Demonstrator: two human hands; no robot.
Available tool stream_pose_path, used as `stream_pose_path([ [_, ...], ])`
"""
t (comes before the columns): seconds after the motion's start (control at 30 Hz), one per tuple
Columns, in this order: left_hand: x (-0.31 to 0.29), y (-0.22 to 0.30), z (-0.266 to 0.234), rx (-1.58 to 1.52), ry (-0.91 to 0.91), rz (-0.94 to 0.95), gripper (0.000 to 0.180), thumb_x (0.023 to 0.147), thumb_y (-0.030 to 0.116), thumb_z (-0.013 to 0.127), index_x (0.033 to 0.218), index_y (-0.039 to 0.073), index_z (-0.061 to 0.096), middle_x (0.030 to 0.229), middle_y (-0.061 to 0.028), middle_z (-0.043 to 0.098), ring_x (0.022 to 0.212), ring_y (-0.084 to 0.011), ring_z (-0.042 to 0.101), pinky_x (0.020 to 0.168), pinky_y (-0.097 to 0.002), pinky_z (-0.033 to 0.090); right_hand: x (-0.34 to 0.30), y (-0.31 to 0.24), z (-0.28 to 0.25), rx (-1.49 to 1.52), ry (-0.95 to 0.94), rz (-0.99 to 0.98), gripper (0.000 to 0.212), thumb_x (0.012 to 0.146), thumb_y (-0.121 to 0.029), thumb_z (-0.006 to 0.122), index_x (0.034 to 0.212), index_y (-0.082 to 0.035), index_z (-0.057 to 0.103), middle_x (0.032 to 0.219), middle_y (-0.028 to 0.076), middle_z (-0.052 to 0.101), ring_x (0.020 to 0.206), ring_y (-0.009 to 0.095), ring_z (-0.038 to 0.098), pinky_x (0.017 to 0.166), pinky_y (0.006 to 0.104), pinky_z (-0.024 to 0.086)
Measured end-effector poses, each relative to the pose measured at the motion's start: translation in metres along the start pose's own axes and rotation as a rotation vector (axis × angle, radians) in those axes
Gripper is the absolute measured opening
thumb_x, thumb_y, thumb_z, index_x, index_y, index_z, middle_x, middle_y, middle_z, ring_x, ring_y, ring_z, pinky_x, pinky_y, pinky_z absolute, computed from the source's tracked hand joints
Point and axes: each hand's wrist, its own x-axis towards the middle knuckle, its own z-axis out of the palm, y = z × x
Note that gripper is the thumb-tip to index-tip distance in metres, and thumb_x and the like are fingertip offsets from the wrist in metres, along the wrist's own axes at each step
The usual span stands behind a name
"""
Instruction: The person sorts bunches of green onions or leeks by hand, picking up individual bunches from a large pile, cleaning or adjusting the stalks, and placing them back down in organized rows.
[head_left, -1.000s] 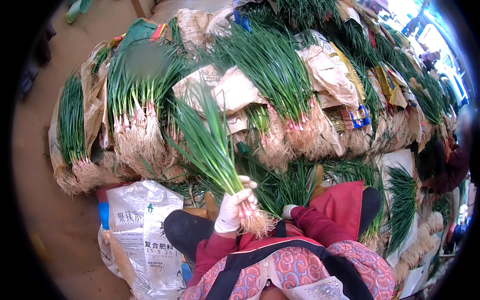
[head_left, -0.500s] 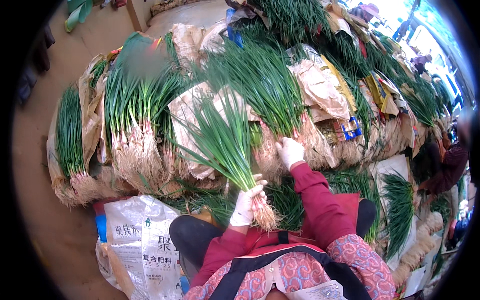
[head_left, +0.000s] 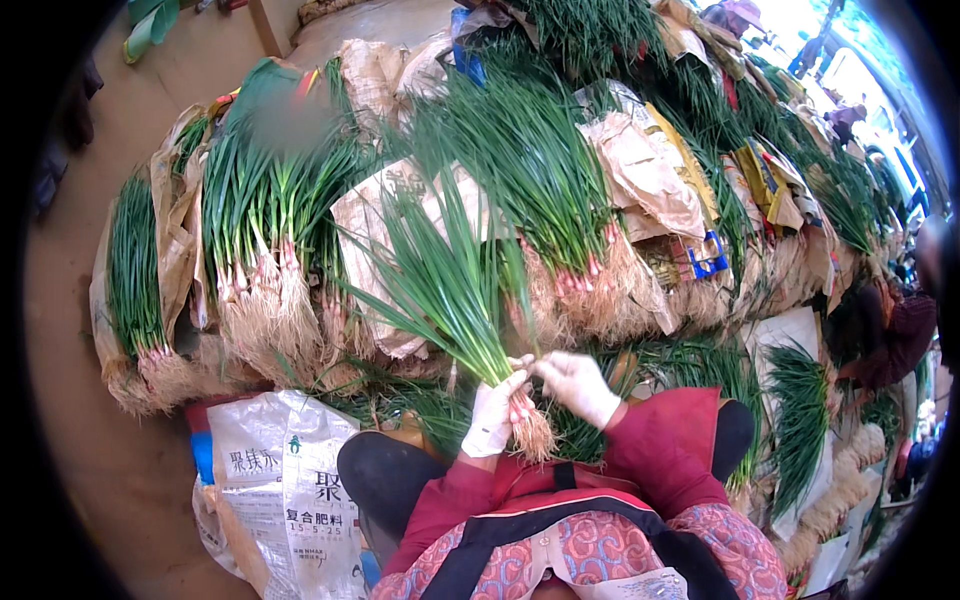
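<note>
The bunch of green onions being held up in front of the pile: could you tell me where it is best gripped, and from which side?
Grip the bunch of green onions at its narrow neck just above the roots, where the stalks draw together, as the left hand does. Come from the left, below the fanning leaves; the right hand touches the neck from the right.

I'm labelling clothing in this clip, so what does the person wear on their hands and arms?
Both the left hand and the right hand wear thin whitish gloves. The arms are covered by dark red long sleeves reaching the wrists. Pink floral patterned fabric with black straps shows over the body below.
</note>
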Motion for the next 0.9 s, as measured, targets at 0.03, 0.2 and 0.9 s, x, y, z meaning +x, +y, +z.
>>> stream_pose_path([
  [0.03,-0.002,0.003,0.001,0.03,-0.034,-0.021,0.021,0.084,0.008,0.058,0.102,0.003,0.051,0.098,-0.015,0.064,0.056,-0.0133,0.061,0.045,-0.0213,0.049,-0.01,0.008,0.009,0.044,-0.004,-0.042,0.026,0.088,-0.03,0.054,0.088,-0.007,0.066,0.065,0.005,0.063,0.057,0.014,0.059,0.057,0.0288,0.047],
  [0.2,-0.003,-0.004,0.0,0.07,0.037,-0.037,0.017,0.082,0.003,0.059,0.098,0.002,0.052,0.081,-0.0123,0.063,0.057,-0.0197,0.061,0.047,-0.0278,0.05,0.007,0.003,0.004,-0.433,0.12,-0.205,0.039,0.09,-0.042,0.046,0.081,-0.008,0.063,0.07,0.014,0.061,0.062,0.03,0.06,0.059,0.0365,0.047],
  [0.9,-0.012,0.002,0.005,-0.195,-0.1,-0.051,0.051,0.081,0.004,0.06,0.127,0.003,0.039,0.096,-0.009,0.06,0.067,-0.0157,0.061,0.053,-0.0294,0.055,0.079,-0.017,-0.054,-0.693,0.467,-0.058,0.025,0.088,-0.03,0.049,0.097,-0.01,0.061,0.086,0.013,0.065,0.08,0.028,0.063,0.074,0.0388,0.049],
])
